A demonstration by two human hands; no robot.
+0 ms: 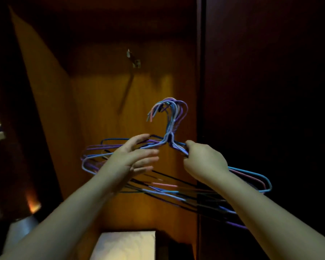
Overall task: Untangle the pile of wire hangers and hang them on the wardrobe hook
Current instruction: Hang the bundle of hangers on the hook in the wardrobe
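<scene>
No text, label, brand, number or sign can be read anywhere in the view; the dim light leaves every surface bare of legible marks.

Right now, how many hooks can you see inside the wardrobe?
1: a metal hook on the wardrobe's back panel, above and left of the wire hangers. The dark areas might hide others.
</scene>
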